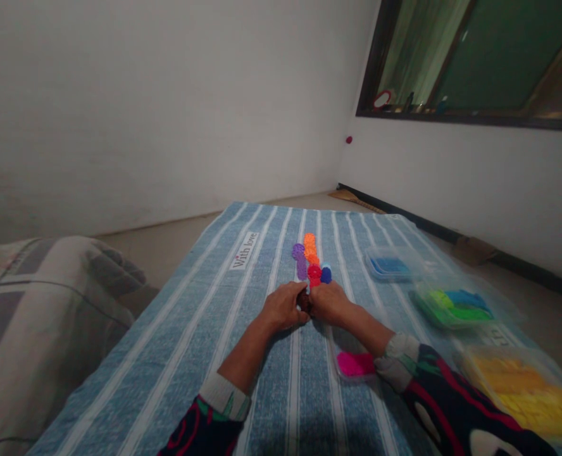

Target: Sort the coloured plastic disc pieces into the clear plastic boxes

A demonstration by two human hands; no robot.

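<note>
My left hand (285,306) and my right hand (329,303) meet over the middle of the cloth-covered table. Between them is a small dark brown piece (304,300), partly hidden; the fingers of both hands are closed around it. Just beyond my fingertips lie small bumpy-looking pieces: a red one (314,273), a dark blue one (326,275) with a light blue edge, a purple one (299,254) and an orange one (310,243). They lie close together, and the red piece runs up to my right hand. Whether they are joined I cannot tell.
A clear tub of bright pink material (355,363) sits under my right forearm. Along the right stand clear boxes with blue (390,266), green and blue (461,309), and yellow and orange contents (523,392). Grey draped fabric (57,316) is at the left.
</note>
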